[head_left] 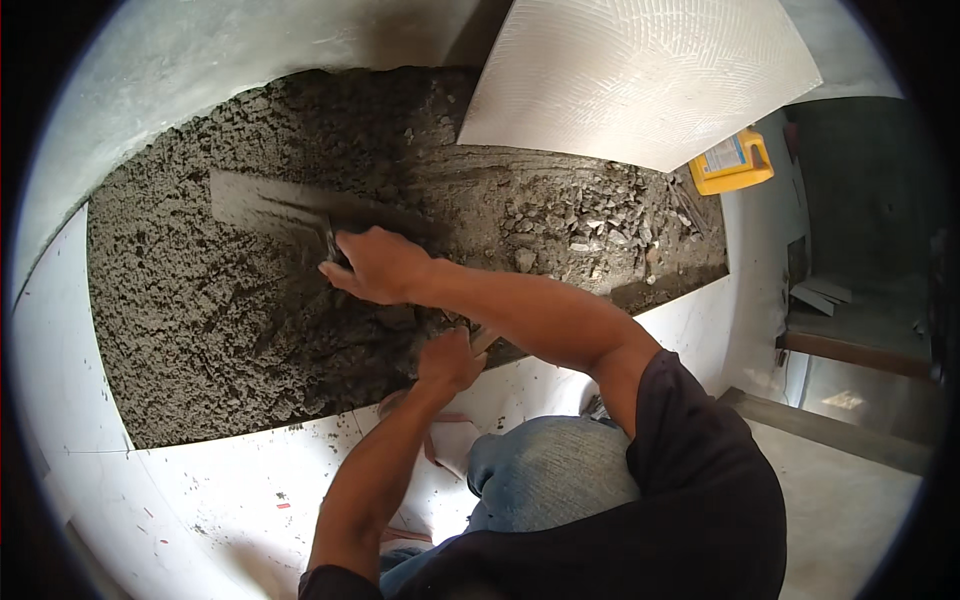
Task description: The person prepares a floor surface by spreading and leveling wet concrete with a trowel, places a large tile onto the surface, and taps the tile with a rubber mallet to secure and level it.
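My right hand grips the handle of a flat rectangular trowel, whose blade lies over the left part of a rough grey mortar bed. Nearer to me, my left hand is closed around a light, wood-coloured handle at the bed's near edge. The rest of that tool is hidden or too dark to make out. Darker, looser mortar lies between and below the two hands.
Broken stone chips cover the bed's right part. A large tile with ridged markings leans at the back right, beside a yellow jug. White floor tiles border the near side. A grey wall curves behind.
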Available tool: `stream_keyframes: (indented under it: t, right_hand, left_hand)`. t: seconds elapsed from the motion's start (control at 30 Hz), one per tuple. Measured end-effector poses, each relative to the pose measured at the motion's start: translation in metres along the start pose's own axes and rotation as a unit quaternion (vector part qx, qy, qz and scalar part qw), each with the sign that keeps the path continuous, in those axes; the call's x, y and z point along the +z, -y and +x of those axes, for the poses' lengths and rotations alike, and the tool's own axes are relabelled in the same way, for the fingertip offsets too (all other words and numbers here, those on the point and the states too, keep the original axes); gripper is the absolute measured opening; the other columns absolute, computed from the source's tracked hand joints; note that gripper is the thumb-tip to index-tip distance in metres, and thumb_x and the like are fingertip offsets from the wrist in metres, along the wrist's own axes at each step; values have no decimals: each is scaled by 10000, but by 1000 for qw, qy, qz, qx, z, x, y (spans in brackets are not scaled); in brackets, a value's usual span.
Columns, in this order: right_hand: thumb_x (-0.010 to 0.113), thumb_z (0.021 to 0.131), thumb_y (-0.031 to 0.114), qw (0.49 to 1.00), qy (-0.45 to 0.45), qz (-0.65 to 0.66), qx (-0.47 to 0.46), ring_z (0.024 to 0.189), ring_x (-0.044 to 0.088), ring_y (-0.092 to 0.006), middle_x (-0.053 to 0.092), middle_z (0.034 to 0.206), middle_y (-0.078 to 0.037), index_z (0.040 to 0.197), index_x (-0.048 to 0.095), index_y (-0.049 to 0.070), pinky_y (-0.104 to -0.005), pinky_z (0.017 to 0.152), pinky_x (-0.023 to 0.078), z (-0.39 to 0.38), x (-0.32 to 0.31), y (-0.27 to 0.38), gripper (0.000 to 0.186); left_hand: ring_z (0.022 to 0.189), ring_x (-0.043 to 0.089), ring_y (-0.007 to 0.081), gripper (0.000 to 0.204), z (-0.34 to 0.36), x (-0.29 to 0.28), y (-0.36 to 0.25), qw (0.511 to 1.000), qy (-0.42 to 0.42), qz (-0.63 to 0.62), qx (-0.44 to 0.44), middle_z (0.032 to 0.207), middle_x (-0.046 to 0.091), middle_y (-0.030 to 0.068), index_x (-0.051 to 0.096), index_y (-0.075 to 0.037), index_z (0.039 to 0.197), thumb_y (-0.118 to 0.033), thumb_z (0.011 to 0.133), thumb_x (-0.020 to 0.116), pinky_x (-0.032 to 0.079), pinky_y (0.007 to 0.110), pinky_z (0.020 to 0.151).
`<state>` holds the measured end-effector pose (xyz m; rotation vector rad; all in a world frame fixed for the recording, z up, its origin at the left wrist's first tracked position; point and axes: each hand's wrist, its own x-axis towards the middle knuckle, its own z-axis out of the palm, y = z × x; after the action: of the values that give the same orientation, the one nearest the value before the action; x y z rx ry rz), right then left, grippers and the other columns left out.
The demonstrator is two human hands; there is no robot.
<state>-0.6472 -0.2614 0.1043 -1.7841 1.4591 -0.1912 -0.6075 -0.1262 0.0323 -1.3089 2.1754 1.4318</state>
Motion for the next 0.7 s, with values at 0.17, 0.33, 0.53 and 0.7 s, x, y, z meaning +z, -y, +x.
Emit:
stream_keyframes:
  t: [0.17,0.33,0.53,0.7]
  right_hand:
    - [513,898,461,996,-47,-21,-66,761,625,-439,626,770,-274,931,580,-41,-492,720,504,30,-41,7,508]
    - [500,919,478,983,-85,-89,-137,764,627,-403,623,785,-261,970,557,-76,-463,701,496,83,-64,-1,560]
    - [483,937,445,956,77,-198,-202,896,627,-360,648,944,-210,1079,584,-15,-463,756,500,115,34,44,493]
    - [525,892,313,872,157,-346,-309,923,651,-288,679,972,-118,1123,629,92,-448,754,523,118,129,112,336]
  left_hand:
    - [831,643,370,412,-89,-68,43,999,-22,-33,-10,857,656,208,605,-4,909,-376,754,692,494,446,734]
    - [513,552,142,385,-275,-147,98,951,-22,-195,-237,609,576,67,612,-9,879,-377,806,699,438,324,467]
    - [402,423,67,301,-452,-130,112,663,-383,-525,-372,598,458,-20,531,-80,843,-364,888,618,333,208,340]
    - [393,335,60,256,-508,-121,150,427,-445,-781,-96,673,467,11,515,-21,947,-269,986,461,328,212,397]
